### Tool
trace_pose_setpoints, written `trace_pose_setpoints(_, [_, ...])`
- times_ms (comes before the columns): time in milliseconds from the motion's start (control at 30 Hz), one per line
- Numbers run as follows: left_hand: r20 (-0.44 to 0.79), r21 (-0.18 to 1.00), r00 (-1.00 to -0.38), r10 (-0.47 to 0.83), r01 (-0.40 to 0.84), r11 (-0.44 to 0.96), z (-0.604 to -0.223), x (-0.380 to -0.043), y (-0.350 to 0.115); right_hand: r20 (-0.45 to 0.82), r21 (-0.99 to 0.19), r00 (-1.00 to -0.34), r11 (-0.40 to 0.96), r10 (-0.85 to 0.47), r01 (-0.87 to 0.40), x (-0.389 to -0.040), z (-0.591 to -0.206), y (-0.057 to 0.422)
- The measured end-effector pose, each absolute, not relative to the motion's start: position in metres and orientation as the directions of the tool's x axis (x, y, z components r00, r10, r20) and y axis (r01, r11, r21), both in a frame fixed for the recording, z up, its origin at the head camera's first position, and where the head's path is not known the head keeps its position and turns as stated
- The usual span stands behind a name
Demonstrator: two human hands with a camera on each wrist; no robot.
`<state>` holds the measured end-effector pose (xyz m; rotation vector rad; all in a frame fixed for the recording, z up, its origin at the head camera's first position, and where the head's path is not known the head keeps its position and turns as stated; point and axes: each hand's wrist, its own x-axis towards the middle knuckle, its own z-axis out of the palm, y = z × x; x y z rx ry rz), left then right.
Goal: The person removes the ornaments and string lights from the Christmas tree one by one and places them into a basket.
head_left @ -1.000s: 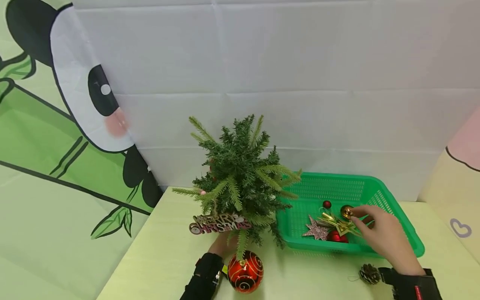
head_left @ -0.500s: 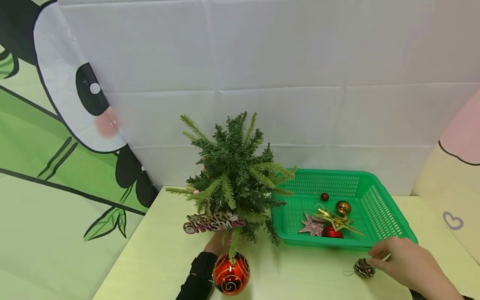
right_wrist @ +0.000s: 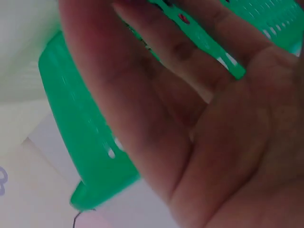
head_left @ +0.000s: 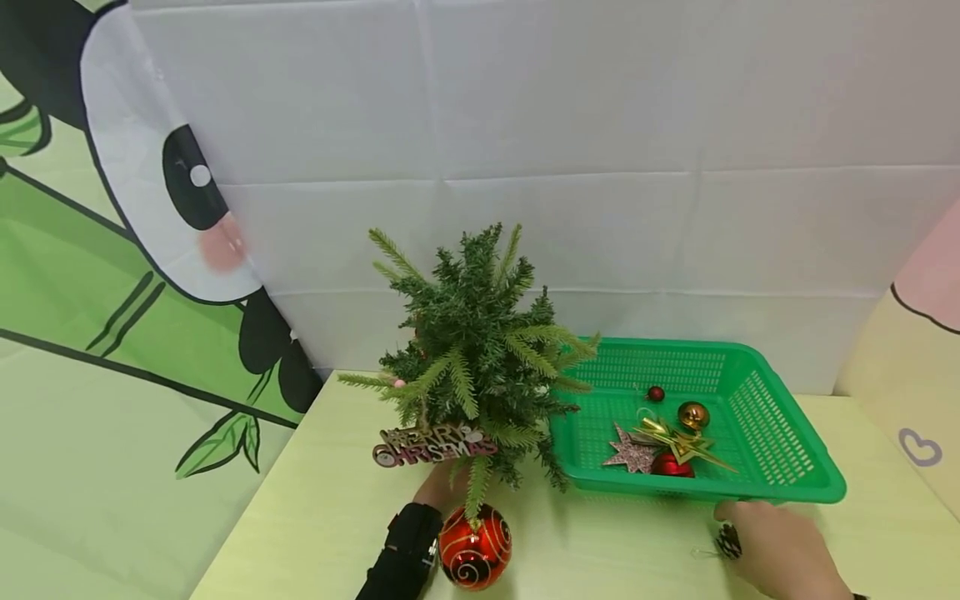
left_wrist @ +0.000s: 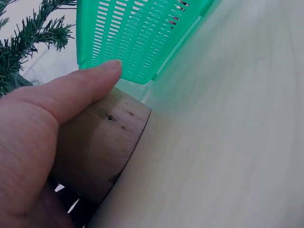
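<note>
Small artificial Christmas tree (head_left: 480, 350) on a pale yellow-green table (head_left: 600, 550), green plastic basket (head_left: 780, 442) just to its right.

Left hand (head_left: 442, 492) reaches under the branches; the left wrist view shows its thumb and palm curled round the round wooden base (left_wrist: 102, 147). A red bauble with gold swirls (head_left: 475, 547) hangs at the front, a "Merry Christmas" sign (head_left: 435, 444) above it. Right hand (head_left: 780, 554) lies on the table just before the basket, over a pine cone (head_left: 727, 540); fingers appear loosely straight, grip on the cone cannot be told. Basket holds a glitter star (head_left: 632, 451), gold ball (head_left: 693, 415), small red ball (head_left: 656, 393).
</note>
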<state>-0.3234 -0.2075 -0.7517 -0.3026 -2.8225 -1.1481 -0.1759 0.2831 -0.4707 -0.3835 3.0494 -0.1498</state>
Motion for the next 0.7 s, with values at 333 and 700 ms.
trace_pose_setpoints(333, [0.238, 0.678, -0.946, 0.219, 0.323, 0.661, -0.711, -0.302, -0.200, -0.165, -0.404, -0.896, 0.857, -0.413, -0.320, -0.177, -0.468, 0.275])
trace_pose_setpoints(700, [0.124, 0.671, -0.988, 0.097, 0.155, 0.725, -0.882, -0.387, -0.240, 0.155, -0.729, -0.814, 0.492, -0.559, -0.476, -0.166, -0.424, 0.255])
